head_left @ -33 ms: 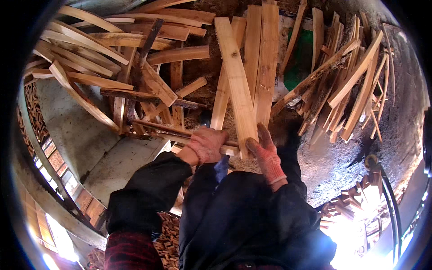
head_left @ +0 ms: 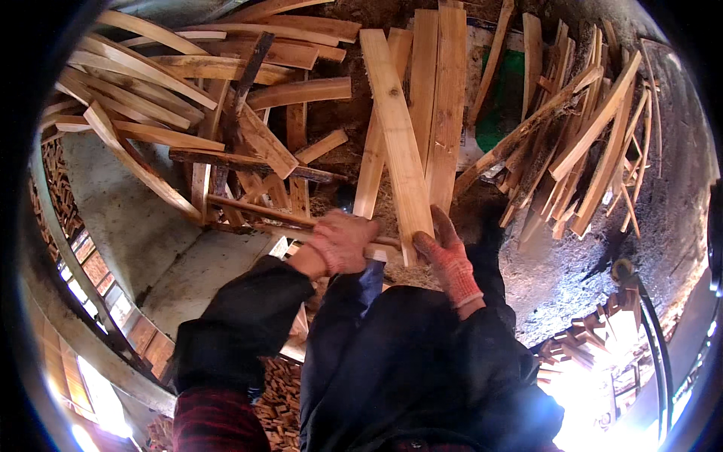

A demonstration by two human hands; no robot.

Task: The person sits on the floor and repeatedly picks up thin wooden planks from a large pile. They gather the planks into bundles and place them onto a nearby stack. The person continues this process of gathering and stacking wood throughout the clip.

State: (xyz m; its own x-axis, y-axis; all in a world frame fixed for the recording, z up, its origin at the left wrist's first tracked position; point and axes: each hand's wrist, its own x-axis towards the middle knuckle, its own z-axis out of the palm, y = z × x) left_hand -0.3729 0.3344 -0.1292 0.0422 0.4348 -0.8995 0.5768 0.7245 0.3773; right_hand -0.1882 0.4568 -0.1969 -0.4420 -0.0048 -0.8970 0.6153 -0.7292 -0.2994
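My left hand (head_left: 340, 241), in a pinkish work glove, is closed around a thin brown wooden stick (head_left: 260, 212). The stick juts out on the left of the glove, and a short bit shows on its right. My right hand (head_left: 452, 264), gloved the same way, grips the near end of a pale wooden plank (head_left: 399, 151), with the thumb on its face and the fingers along its right edge. This plank slants away from me over other long boards (head_left: 448, 98). The fingertips of my left hand are partly hidden.
Curved wood strips (head_left: 154, 71) are heaped at the far left. Another bundle of narrow strips (head_left: 595, 143) leans on the right. Sawdust-covered ground (head_left: 546, 279) lies at the right, a grey metal sheet (head_left: 199, 275) at the left. Many small wood pieces (head_left: 290, 407) are piled below.
My left hand has shifted slightly left, and the thin stick has slid left with it. The right hand and the pale plank have hardly moved.
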